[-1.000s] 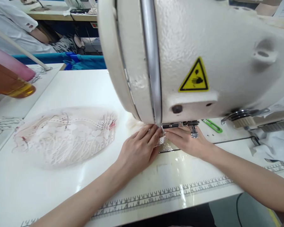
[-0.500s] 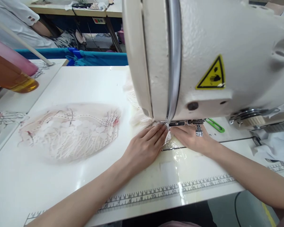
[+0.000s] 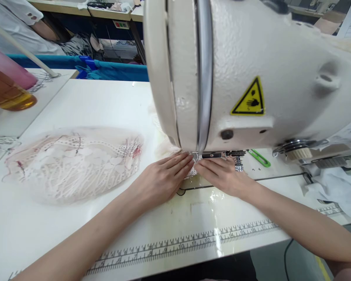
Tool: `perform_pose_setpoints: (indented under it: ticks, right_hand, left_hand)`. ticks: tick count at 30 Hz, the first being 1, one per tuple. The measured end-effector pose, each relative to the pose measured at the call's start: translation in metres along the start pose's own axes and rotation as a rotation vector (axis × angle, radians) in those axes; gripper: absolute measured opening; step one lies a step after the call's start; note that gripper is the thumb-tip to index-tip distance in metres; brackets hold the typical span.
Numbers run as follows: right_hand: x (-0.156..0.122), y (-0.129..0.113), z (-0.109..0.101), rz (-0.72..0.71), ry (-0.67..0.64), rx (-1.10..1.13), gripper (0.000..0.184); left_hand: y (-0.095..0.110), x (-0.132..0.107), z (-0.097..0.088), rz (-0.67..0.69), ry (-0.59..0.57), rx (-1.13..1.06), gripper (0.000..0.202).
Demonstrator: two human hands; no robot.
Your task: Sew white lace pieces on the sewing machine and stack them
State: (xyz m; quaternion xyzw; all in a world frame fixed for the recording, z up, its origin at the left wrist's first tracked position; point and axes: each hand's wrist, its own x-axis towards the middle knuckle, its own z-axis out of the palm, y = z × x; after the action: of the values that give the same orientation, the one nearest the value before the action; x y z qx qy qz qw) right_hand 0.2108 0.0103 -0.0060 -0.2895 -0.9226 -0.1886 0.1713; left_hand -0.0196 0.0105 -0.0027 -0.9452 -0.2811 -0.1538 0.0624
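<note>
Right, over at the left edge an amber, see-through vessel [image 3: 13, 91] is leaning into view, its lower end glowing yellow; whether that is liquid or something solid, I'm not able to tell. A pink, rounded form [image 3: 14, 70] is standing just behind it. Beyond the white table [image 3: 111, 101], a blue cloth trough [image 3: 119, 69] is stretching along, its inside staying out of sight.

Now to the work: the lace piece [image 3: 191, 173] is lying at the needle area under the sewing machine [image 3: 251, 47], mostly hiding beneath fingers. The left hand [image 3: 163, 177] is pressing flat on it, fingers outstretched and close together. The right hand [image 3: 220, 175] is pointing in from the other side, metal parts covering some of its fingers; whether it is pinching the lace, I can't tell. Pale fabric [image 3: 163, 142] is disappearing behind the machine head.

Left of the hands, a lace pile [image 3: 76, 168] is lying with blurred edges; I'm not making out any wrapping. A green tool [image 3: 259, 158] is resting near the right hand, and a co-worker's white sleeve [image 3: 23, 11] is getting cut off at the top.
</note>
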Motion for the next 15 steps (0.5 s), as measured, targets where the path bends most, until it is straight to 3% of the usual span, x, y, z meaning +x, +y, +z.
perform_pose_setpoints:
  ticks: [5, 15]
  right_hand:
    - [0.0024, -0.0066, 0.0027, -0.029, 0.052, -0.038, 0.018]
    - [0.0033, -0.0065, 0.0008, 0.009, 0.085, -0.053, 0.020]
  left_hand:
    - [-0.0011, 0.0008, 0.0018, 0.013, 0.019, 0.069, 0.037]
    - [0.0030, 0.0023, 0.0022, -0.014, -0.007, 0.118, 0.037]
